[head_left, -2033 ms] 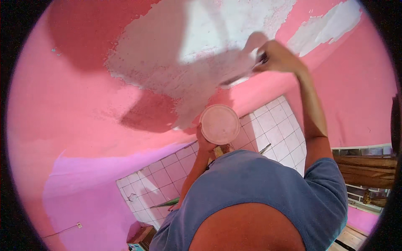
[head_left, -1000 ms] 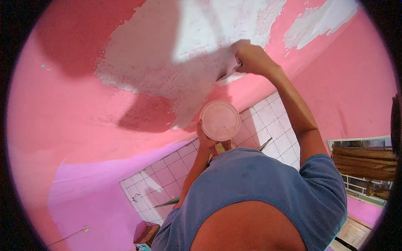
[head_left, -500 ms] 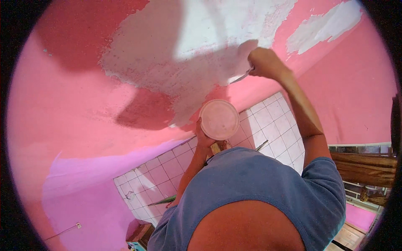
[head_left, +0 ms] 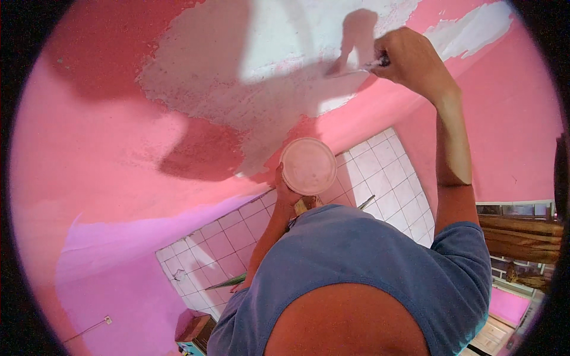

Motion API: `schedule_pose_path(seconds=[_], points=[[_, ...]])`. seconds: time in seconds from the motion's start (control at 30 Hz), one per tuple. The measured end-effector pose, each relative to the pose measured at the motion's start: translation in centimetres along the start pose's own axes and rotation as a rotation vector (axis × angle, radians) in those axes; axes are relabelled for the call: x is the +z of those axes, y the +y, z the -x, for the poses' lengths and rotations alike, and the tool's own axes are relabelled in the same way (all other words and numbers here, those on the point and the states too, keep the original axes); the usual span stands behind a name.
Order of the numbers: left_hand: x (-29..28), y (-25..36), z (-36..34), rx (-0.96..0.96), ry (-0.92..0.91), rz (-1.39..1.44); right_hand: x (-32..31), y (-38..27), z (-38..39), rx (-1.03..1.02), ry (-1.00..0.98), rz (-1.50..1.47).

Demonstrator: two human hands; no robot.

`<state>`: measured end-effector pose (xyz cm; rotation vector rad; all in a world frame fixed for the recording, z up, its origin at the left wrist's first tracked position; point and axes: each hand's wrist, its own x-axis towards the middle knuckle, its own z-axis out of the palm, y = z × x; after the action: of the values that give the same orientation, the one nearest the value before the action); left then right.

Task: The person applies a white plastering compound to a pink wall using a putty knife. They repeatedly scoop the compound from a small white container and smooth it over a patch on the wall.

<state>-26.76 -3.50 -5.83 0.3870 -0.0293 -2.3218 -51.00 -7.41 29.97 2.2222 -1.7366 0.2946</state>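
Note:
My right hand (head_left: 412, 62) is raised to the pink wall (head_left: 113, 136), its fingers closed round the handle of a putty knife (head_left: 354, 72). The thin blade points left and lies at or very near a large whitish putty patch (head_left: 202, 65); a shadow beside it hides whether it touches. Lower down, my left hand (head_left: 287, 191) grips the side of a round, shallow-looking tub or lid (head_left: 309, 166). Its face is pale pinkish and looks smooth; I cannot tell whether it is a cover or contents. Part of the left hand is hidden behind it.
A smaller putty patch (head_left: 472, 29) lies at the upper right. Below is a white tiled floor (head_left: 228, 237) with a green pointed thing (head_left: 228, 281) on it. A box (head_left: 199, 332) stands at the lower left, and brown cloth (head_left: 519, 237) hangs at the right.
My right hand has moved up and to the right with the putty knife, higher along the putty patch. My left hand and the round tub have stayed nearly in place.

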Motion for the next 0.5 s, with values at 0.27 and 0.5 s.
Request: schedule_pose_path(seconds=[0.27, 0.5], points=[[0.2, 0.1, -0.3, -0.033, 0.010, 0.022, 12.4, 1.8, 3.1, 0.007, -0.231, 0.025], [-0.2, 0.6, 0.4, 0.003, 0.033, 0.005, 11.8, 1.0, 1.0, 0.043, -0.129, 0.018]])
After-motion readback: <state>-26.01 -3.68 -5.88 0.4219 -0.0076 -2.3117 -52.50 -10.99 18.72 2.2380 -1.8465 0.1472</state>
